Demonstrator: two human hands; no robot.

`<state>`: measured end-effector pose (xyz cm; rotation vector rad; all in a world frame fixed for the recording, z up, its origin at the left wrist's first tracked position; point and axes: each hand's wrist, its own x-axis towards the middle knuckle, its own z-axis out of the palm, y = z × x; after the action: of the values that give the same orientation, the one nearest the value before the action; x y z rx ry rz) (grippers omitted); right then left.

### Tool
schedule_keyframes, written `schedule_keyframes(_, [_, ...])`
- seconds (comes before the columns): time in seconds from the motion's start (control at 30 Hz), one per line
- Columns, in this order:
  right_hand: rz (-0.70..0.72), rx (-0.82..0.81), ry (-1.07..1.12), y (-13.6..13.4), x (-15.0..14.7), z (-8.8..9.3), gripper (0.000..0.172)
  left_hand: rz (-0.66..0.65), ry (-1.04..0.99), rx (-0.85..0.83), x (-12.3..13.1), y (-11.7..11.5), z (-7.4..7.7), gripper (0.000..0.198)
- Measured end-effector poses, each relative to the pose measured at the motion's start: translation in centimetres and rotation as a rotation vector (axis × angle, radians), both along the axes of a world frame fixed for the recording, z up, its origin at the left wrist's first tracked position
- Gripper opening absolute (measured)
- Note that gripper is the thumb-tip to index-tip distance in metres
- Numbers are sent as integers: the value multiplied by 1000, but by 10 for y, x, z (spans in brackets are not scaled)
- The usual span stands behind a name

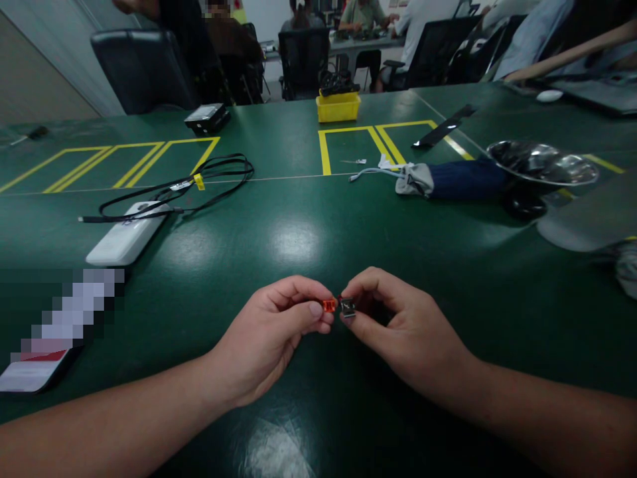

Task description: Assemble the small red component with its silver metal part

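Just above the green table (293, 255), both hands meet near the middle of the head view. My left hand (281, 318) pinches a small orange-red plastic piece (328, 305) between thumb and fingers. Close on its right, my right hand (398, 318) grips a small dark piece with a metallic, shiny edge (348, 307) between thumb and forefinger. The two pieces are side by side, and I cannot tell whether they touch. Both are too small for their exact kind to show.
To the left lie a phone with a lit screen (74, 318), a white power bank (124, 239) and a coiled black cable (229, 162). A yellow bin (338, 107) stands at the back. A blue pouch (462, 180) and a metal bowl (547, 162) are at right. People sit beyond.
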<state>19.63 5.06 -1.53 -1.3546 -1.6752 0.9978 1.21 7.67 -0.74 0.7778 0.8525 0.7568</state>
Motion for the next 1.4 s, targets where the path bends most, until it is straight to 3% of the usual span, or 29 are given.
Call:
schedule_keyframes(1.17, [-20, -54, 93, 0, 0, -1, 15, 39, -10, 11, 1, 0, 0, 9])
schedule_keyframes(1.4, [-3, 5, 44, -1, 0, 0, 11, 34, 71, 66, 2, -2, 1, 13])
